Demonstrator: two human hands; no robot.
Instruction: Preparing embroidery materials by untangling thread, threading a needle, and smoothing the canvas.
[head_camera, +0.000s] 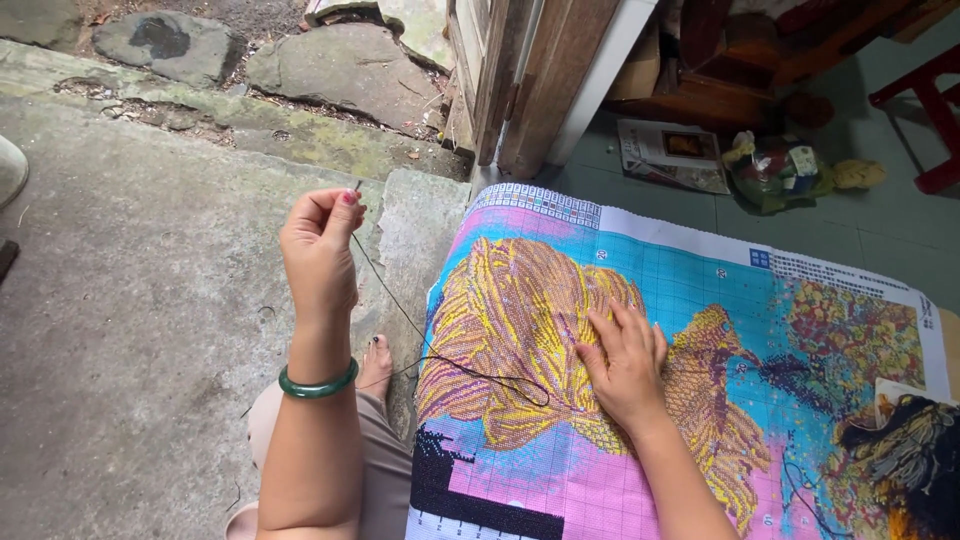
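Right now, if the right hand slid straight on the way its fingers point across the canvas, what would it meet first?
The right hand lies flat on the cross-stitch canvas, fingers pointing up and slightly left. Straight on lies only more stitched yellow area, then the canvas's far printed edge; nothing stands in the way, as far as this view shows.

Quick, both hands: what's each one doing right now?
Left hand: pinched shut on the needle, thread pulled up.
Right hand: open, flat on the cross-stitch canvas.

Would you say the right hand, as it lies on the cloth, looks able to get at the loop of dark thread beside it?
Probably yes. The right hand rests flat on the cross-stitch canvas, and the dark thread loops over bare cloth just beside its thumb, with nothing lying between them. The left hand pinches the needle away from the cloth.
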